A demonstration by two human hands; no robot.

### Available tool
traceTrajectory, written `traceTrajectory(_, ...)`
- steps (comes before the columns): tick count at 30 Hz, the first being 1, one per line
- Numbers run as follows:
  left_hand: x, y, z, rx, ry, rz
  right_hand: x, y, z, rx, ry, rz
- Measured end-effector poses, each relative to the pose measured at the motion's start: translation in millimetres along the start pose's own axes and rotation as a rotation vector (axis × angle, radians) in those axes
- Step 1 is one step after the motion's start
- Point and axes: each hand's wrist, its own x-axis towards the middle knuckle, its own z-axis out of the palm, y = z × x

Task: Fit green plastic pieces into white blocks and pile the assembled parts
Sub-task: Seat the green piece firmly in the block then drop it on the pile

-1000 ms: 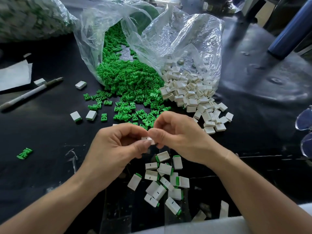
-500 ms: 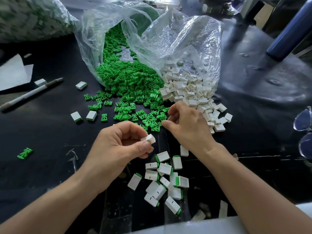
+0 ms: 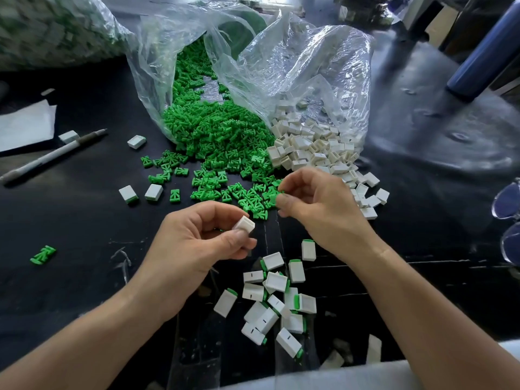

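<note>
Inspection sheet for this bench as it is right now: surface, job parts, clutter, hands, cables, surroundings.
Surface: black table, scuffed near the front.
Job's things: green pieces spilling from a clear bag; white blocks spilling from a second bag; assembled parts piled in front.
Clutter: pen, white paper, stray green piece.
Hands: left hand holds a white block; right hand pinches a green piece.
Cables: nothing seen.
Surroundings: blue cylinder, glasses, filled bag far left.
</note>
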Motion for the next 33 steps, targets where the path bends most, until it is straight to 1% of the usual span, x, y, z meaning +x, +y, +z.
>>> traceTrajectory(3,0,0,-1,-0.003,0.017,-0.007,-8,-10,1,0.170,-0.151,-0.039)
traceTrajectory(6,1,0,-1,0.002,0.032,-0.010,-12,-15,4,0.196,-0.240,-0.067)
traceTrajectory(12,1,0,-1,0.024,0.023,-0.025,-14,-14,8,0.099,-0.230,-0.119)
traceTrajectory(21,-1,1,1,0.121,0.020,0.002,-15,-15,7,0.005,-0.285,-0.134)
traceTrajectory(23,-1,2,1,0.118,0.021,0.007,-14,-14,7,0.016,-0.291,-0.102)
traceTrajectory(25,-1,3,1,0.111,0.021,0.013,-15,-13,8,-0.025,-0.319,-0.076)
traceTrajectory(29,0,2,0,0.114,0.010,0.011,-16,-13,8,-0.186,-0.346,-0.136)
traceTrajectory(33,2,1,-3,0.034,-0.033,-0.066,-17,-16,7,-0.172,-0.321,-0.169)
